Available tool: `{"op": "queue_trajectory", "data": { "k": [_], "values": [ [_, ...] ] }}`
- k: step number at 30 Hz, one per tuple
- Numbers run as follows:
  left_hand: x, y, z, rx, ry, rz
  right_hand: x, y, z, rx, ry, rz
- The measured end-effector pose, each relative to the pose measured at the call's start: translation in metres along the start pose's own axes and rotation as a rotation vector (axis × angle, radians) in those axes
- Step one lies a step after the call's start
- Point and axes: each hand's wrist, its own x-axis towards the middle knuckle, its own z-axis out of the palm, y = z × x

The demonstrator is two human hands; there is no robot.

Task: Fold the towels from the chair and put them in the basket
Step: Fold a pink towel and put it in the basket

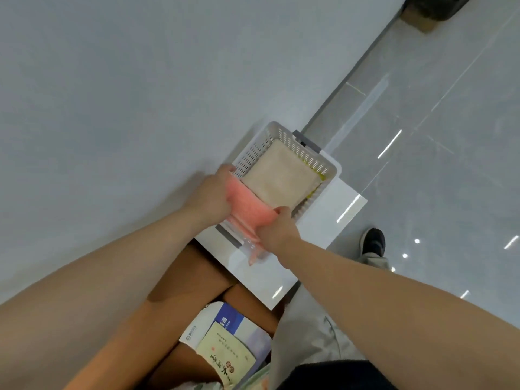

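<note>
A folded pink towel hangs over the near rim of the white basket, which holds a beige towel.

You face a plain pale grey wall; a dark skirting strip meets glossy grey floor tiles streaked with light reflections.

Only letters resembling ".COM" can be made out on the blue-and-white packet in the cardboard box, while the brushed characters on the pale-yellow booklet cannot be read.

Bright, even indoor light, streaks of glare on the glossy floor, soft overall blur, wide-angle stretching at edges
</note>
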Motion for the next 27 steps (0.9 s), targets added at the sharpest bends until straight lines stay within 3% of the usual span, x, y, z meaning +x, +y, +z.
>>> {"op": "queue_trajectory", "data": {
  "k": [3,6,13,17,21,24,27],
  "values": [
    [0.018,-0.008,0.016,0.291,-0.08,0.08,0.023,0.001,0.03,-0.384,0.068,0.02],
    [0.03,-0.011,0.028,0.362,-0.098,0.104,0.042,-0.005,0.045,-0.853,0.007,0.025],
    [0.056,-0.025,0.062,0.451,-0.095,0.142,0.075,-0.008,0.053,-1.281,-0.113,-0.044],
    [0.05,-0.025,0.067,0.768,-0.059,0.172,0.069,-0.01,0.051,-1.418,-0.149,-0.149],
    [0.044,-0.014,0.07,1.059,0.035,0.291,0.059,-0.002,0.042,-1.29,0.143,-0.278],
    [0.052,-0.016,0.07,1.09,-0.152,0.381,0.058,0.0,0.034,-1.311,0.001,-0.385],
    [0.058,-0.013,0.064,1.021,-0.36,0.341,0.056,0.001,0.028,-1.413,-0.152,-0.459]
  ]
}}
